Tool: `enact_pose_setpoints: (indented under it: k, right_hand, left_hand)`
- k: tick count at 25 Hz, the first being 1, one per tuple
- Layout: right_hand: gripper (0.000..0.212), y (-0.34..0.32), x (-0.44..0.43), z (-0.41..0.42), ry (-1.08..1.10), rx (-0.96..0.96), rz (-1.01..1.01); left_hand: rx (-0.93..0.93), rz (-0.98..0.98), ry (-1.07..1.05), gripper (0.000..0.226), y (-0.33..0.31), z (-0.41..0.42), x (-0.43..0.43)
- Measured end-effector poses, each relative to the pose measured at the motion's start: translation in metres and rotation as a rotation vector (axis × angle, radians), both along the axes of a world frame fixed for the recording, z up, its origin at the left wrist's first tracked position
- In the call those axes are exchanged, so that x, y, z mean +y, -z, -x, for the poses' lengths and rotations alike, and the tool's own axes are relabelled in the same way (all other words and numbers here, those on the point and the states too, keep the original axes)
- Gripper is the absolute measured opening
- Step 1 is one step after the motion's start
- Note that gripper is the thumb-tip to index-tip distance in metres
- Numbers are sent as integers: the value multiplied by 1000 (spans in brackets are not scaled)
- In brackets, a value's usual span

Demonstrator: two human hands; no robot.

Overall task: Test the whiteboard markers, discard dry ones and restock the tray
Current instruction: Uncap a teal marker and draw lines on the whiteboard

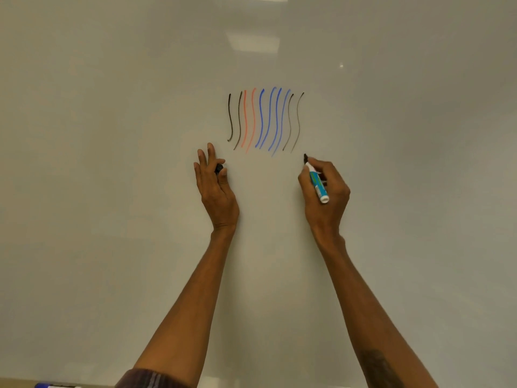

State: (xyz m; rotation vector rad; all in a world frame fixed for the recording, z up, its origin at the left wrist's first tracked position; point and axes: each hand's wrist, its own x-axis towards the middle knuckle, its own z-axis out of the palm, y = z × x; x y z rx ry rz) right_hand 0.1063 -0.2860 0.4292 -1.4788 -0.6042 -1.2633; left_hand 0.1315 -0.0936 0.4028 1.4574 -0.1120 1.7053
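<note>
Whiteboard [112, 135] shows ten test strokes [265, 119]; rightmost black pair looks faint. Our right hand [327, 191] pinches the uncapped black marker [317, 183] in its fingers just below them; left hand [215, 189] pinches the cap [219, 168]. We'd call it dry: recap squarely, discard.

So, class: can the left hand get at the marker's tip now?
Probably yes: the tip of the marker pokes clear of the right hand, and only bare whiteboard lies between it and the left hand holding the cap.
</note>
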Motion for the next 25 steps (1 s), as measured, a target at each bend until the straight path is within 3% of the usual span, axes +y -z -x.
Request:
enact_pose_setpoints:
  k: [4,9,17,25]
  right_hand:
    - [19,14,7,19,-462,329,-266]
    - [21,59,36,43,-875,643,-439]
    - [19,138,93,83,-1004,808,-214]
    - [19,178,136,107,-992,892,-113]
  left_hand:
    - [0,51,192,31,-3,25,1]
    - [19,359,346,27,13,65,3]
    - [145,768,600,26,104,115,12]
    - [246,815,566,31,151,154,31]
